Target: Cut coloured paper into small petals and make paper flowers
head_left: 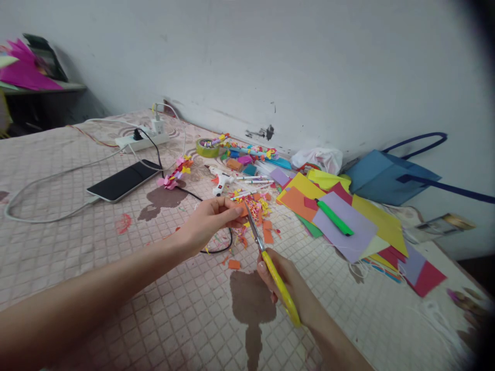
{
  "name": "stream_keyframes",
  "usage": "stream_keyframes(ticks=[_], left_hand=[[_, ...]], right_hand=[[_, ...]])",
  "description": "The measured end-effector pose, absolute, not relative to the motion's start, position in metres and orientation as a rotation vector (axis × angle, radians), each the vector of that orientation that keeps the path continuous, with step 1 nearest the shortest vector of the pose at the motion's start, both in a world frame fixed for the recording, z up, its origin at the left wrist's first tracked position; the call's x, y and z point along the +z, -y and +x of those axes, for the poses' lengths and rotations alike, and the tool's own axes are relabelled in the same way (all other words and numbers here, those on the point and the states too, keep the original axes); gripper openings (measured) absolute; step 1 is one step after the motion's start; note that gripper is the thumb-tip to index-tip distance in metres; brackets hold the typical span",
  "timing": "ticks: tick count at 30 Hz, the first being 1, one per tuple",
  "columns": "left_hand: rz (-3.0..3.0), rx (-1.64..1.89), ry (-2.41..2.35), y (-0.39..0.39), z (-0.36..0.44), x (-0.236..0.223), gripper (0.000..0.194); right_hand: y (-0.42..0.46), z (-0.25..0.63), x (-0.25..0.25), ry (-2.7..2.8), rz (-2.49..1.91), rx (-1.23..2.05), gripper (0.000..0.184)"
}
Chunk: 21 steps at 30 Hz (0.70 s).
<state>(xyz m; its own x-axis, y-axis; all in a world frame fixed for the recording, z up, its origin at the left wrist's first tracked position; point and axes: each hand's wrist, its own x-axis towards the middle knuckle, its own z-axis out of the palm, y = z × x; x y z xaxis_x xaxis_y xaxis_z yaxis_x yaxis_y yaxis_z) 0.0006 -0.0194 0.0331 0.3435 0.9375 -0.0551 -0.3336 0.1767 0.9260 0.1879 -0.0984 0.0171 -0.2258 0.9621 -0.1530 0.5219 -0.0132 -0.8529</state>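
One dark-screened device (122,180) lies left of the left grip (209,219), which pinches a small orange paper piece (243,208); the right grip (296,282) grasps yellow-handled scissors (278,282), blades at that paper; right of both grips lie coloured paper sheets (346,250) topped by a slim green tool (334,217).

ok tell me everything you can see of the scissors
The scissors have a long yellow handle section, apparently plastic, and slim, shiny blades that look like metal. The right hand holds them by the handles above the patterned cloth. The blades point forward and left, tips at the orange paper in the left hand; how far they are open is hard to tell.
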Motion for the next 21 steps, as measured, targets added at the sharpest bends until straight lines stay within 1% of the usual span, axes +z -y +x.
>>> stream_keyframes(ticks=[13, 17, 21], left_hand=[[1.031, 1.024, -0.775, 0.0180, -0.0010, 0.0355, 0.020], [1.037, 1.017, -0.770, 0.0181, -0.0013, 0.0367, 0.020], [1.037, 1.018, -0.762, 0.0180, -0.0014, 0.0370, 0.021]], right_hand=[[0.0990, 0.1878, 0.0169, 1.716, -1.519, 1.179, 0.041], [0.0984, 0.1866, 0.0165, 1.698, -1.555, 1.158, 0.045], [0.0988, 0.1857, 0.0157, 1.671, -1.565, 1.224, 0.050]])
